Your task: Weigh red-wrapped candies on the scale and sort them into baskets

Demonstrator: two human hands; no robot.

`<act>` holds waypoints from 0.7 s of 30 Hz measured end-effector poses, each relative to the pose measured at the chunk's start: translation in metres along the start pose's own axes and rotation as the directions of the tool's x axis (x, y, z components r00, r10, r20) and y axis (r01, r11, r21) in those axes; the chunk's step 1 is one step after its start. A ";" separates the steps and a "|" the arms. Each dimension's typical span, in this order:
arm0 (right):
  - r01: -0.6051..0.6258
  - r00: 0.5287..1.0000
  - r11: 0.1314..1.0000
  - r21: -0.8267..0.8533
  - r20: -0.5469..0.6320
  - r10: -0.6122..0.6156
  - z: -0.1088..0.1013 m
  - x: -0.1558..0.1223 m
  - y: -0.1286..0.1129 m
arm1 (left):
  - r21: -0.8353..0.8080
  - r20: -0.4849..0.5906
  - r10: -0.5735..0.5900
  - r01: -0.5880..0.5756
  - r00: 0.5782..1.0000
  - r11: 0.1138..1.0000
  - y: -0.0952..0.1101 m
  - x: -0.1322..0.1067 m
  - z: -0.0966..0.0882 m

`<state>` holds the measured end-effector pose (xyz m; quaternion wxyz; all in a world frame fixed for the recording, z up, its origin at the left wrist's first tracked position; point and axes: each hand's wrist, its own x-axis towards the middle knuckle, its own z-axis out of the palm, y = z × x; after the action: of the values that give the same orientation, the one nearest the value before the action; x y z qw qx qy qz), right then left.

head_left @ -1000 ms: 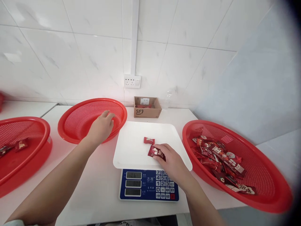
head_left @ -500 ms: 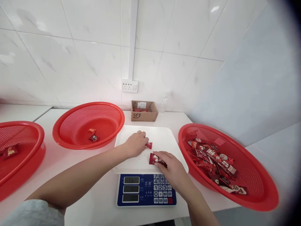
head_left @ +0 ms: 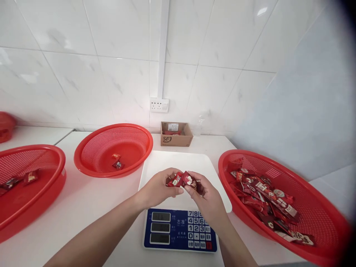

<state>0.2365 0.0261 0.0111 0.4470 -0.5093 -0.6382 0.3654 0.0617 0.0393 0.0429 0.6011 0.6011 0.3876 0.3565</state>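
Over the white pan of a scale (head_left: pixel 155 159), my two hands are close together. My left hand (head_left: pixel 160 188) is closed round a small red candy packet (head_left: pixel 175 180) with a pale print. Between the fingers and thumb of my right hand (head_left: pixel 207 196) is a dark red candy packet (head_left: pixel 189 180) with white lettering. The two packets touch or overlap; the palms hide parts of both. Below my hands is the scale's blue keypad panel (head_left: pixel 180 233) with its grey displays.
A red basket (head_left: pixel 328 207) on the right holds many wrapped snacks. Another red basket (head_left: pixel 89 163), back left, has a few packets, as does one at far left (head_left: pixel 52 178). A small cardboard box (head_left: pixel 178 140) stands by the wall, below a socket (head_left: pixel 159 105).
My left hand has picked the small red packet up off the pan. My right hand has raised its dark red packet, and both hands have come together. The view has shifted slightly left.
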 end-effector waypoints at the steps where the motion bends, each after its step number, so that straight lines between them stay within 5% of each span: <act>1: 0.001 1.000 1.000 0.001 -0.002 -0.001 0.002 0.000 -0.001 | -0.052 0.011 -0.013 0.013 1.000 0.999 0.000 -0.002 0.001; 7: 0.030 0.995 1.000 0.002 0.093 -0.030 0.009 -0.006 -0.009 | -0.072 -0.042 -0.031 0.028 0.999 0.997 -0.008 -0.009 0.005; 13: -0.028 0.990 0.996 0.089 0.139 0.016 0.005 -0.011 -0.010 | 0.188 -0.277 0.115 -0.063 0.954 0.980 -0.012 -0.017 -0.006; 17: -0.020 0.999 0.999 -0.044 0.046 0.022 -0.010 -0.014 -0.005 | 0.319 -0.501 0.206 -0.041 0.840 0.947 -0.006 -0.022 -0.036; 21: -0.075 0.997 0.984 -0.161 -0.015 0.074 -0.030 -0.020 0.004 | 0.447 -0.696 0.270 0.107 0.665 0.888 0.002 -0.025 -0.081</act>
<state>0.2676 0.0078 0.0132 0.3934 -0.5688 -0.6441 0.3267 -0.0216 0.0528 0.0472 0.2170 0.5429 0.6414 0.4967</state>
